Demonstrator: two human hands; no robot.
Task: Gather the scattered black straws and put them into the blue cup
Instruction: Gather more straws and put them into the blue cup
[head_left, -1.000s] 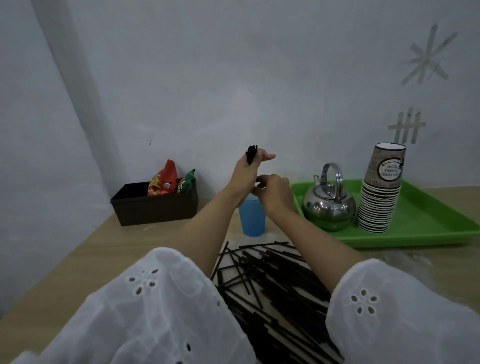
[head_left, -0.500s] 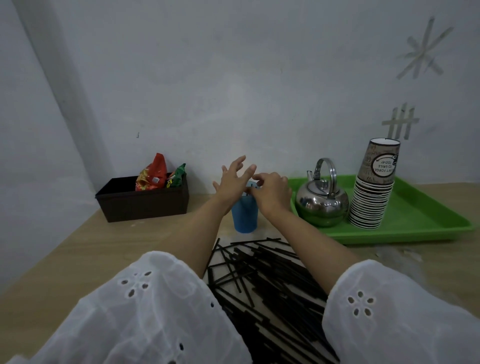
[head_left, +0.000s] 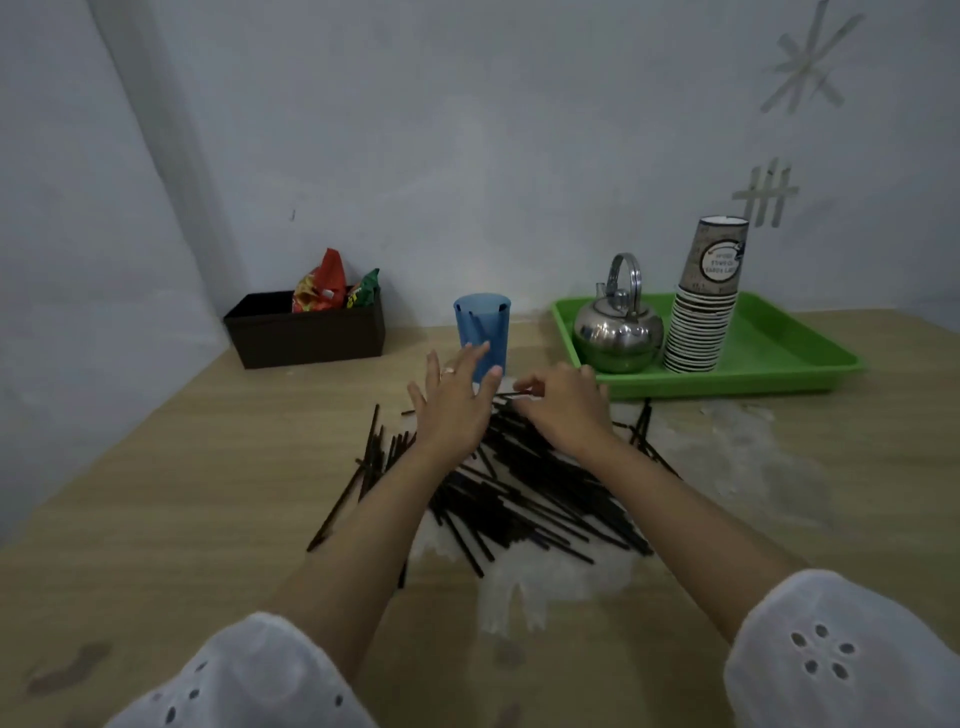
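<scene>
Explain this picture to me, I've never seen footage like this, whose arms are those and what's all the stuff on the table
There is no machine here. A camera worn on a person's head looks down at their own arms. The left hand is spread open and the right hand is curled; both reach over a pile of black straws on a wooden table. I cannot tell if the right one grips anything. Behind them stands a blue cup with a few straws in it. A dark box of snack packets sits to the left; a green tray with a kettle and stacked paper cups sits to the right.
</scene>
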